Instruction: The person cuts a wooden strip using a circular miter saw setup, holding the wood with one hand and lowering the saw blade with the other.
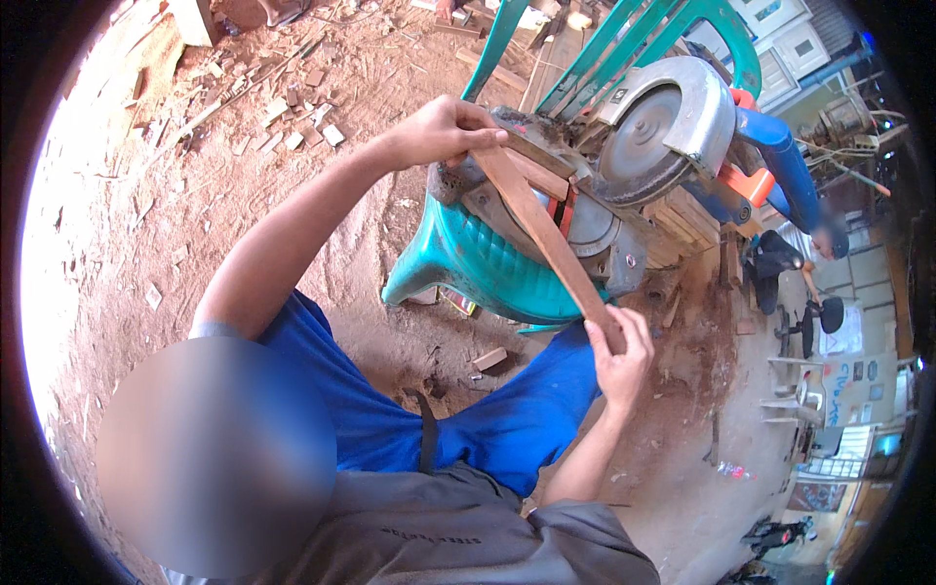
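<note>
Your two hands share one thing: a long, thin wooden strip [546,234] that runs on a slant from the far left down to the near right. Its far end lies on the bed of the chop saw [624,166], which sits on a green plastic chair [478,263] serving as the worktop. Its near end sticks out well past the chair's edge, over your blue-clad lap.

Your left hand [444,132] is on the far end. Its fingers [478,141] are curled over the strip and press it down onto the saw's bed, just left of the round blade [639,146] and apart from it. Your right hand [619,351] has the near end, with its fingers [639,327] closed in a pinch around the wood, thumb on the left side and the others on the right.

So the strip's long axis points from your right hand up and away toward your left, and crosses the bed at an angle to the left of the blade. The left hand is far nearer the blade than the right, which is well clear of it. The blade guard [702,107] covers the upper half of the blade. A shorter wooden piece [541,171] lies on the bed beside the strip, touching it near your left hand. Offcuts and sawdust cover the dirt floor [244,146].
</note>
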`<state>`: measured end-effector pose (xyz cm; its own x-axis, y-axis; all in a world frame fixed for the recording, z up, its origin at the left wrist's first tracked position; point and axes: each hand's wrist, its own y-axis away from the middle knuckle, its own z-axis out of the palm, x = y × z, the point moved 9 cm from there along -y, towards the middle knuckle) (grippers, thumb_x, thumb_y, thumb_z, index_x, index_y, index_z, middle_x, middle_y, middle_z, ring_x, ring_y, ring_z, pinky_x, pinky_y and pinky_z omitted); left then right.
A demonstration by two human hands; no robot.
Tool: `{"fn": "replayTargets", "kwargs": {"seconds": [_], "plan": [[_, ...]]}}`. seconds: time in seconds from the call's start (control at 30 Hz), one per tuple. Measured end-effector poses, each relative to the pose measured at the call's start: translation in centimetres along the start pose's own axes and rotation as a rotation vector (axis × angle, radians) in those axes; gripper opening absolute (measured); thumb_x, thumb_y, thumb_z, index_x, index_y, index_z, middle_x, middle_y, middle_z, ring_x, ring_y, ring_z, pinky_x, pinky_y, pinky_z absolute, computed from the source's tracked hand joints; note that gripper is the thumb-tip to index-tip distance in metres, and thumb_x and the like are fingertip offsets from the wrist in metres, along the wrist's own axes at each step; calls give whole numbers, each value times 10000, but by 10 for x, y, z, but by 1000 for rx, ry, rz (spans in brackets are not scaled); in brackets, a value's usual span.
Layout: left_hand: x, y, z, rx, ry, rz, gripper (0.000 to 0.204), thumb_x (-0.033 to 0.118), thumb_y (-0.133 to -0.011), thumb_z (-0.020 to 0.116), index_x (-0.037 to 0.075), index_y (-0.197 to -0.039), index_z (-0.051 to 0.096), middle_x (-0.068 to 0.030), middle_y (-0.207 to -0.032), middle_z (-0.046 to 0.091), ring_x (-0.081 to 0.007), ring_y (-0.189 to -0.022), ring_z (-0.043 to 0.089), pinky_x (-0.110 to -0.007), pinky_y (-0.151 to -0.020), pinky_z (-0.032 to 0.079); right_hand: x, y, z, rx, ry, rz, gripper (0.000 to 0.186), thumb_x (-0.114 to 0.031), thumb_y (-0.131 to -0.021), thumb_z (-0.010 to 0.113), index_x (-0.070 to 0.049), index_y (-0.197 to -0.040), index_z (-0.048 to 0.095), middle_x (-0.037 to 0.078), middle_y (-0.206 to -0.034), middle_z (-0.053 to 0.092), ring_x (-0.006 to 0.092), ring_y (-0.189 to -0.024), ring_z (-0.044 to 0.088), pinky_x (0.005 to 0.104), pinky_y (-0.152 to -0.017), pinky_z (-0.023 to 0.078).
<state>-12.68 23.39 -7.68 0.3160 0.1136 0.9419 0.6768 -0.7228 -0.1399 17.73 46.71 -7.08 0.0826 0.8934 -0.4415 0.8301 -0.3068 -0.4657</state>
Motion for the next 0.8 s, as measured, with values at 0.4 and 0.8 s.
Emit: {"fn": "replayTargets", "kwargs": {"seconds": [0.4,0.8], "plan": [[5,11,-42,266,-581,266,493,315,-671,932,105,-1089,776,-97,-1074,662,-243,-939,668,-356,-827,565,31,-100,23,70,27,-175,374,-192,-793,855,-40,-1119,751,133,-1175,655,339,-1102,630,424,-924,513],[-26,21,-75,378,-369,25,687,170,-639,947,38,-1220,604,-107,-1170,624,-246,-1062,677,-354,-893,583,52,-104,28,187,71,-72,297,-144,-827,835,-42,-1093,750,176,-1180,664,332,-1106,643,422,-928,514]]}}
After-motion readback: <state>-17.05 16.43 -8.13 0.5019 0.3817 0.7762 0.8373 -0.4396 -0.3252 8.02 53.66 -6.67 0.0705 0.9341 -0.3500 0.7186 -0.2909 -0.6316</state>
